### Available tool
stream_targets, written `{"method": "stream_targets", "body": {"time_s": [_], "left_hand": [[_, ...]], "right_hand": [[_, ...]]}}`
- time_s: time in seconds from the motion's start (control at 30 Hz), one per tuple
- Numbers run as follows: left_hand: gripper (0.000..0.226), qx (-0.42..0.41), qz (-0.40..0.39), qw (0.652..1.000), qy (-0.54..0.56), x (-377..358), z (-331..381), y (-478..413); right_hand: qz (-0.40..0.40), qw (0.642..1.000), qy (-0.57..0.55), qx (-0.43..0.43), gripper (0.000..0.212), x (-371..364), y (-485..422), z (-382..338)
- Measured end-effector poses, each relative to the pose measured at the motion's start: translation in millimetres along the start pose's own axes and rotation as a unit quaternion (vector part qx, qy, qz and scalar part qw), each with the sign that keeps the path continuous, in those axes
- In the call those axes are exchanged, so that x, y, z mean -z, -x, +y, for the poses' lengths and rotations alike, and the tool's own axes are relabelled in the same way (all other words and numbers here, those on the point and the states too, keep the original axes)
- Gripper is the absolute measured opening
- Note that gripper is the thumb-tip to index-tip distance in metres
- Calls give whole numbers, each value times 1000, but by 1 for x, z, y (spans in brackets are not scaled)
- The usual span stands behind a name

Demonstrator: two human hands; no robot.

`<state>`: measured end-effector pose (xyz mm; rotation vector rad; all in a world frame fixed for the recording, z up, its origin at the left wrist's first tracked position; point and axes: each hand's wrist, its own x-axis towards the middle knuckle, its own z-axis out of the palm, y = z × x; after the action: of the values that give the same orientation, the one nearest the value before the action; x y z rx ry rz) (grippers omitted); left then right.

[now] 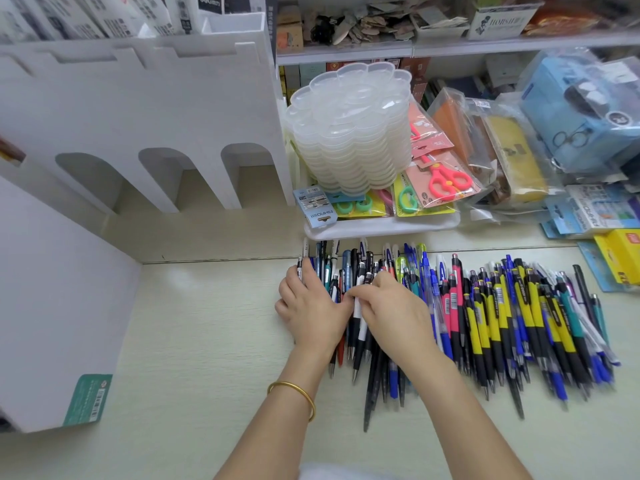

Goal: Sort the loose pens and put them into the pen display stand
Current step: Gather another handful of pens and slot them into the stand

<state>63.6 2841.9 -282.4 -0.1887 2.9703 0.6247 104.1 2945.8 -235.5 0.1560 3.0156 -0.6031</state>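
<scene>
1. Right now my right hand [388,306] pinches a white-and-black pen [360,323] between its fingertips; my left hand [311,306] lies flat, fingers loose, on the pens beside it.
2. Sorting is the step, I judge: the loose pens [502,317] spread rightward from my grip.
3. Next, carry matched pens left to the white display stand [145,109], its slots apparently empty.
</scene>
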Motion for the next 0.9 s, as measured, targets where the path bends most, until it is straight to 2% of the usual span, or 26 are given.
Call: {"method": "stream_targets", "body": {"time_s": [0.2,0.37,0.6,0.8,0.9], "left_hand": [[97,-4,-18,999,-35,2,-3,3],[100,-2,-56,996,-65,7,-3,3],[98,5,-54,995,-87,10,1,1],[98,10,-62,993,-103,12,2,0],[89,-2,-24,996,-84,6,-1,-1]], "right_hand": [[27,999,29,4,19,-9,-1,-2],[8,999,51,12,15,-9,0,-5],[8,999,38,27,23,-14,0,-5],[40,999,7,36,20,-16,1,-2],[74,996,-28,33,17,-16,1,-1]]}}
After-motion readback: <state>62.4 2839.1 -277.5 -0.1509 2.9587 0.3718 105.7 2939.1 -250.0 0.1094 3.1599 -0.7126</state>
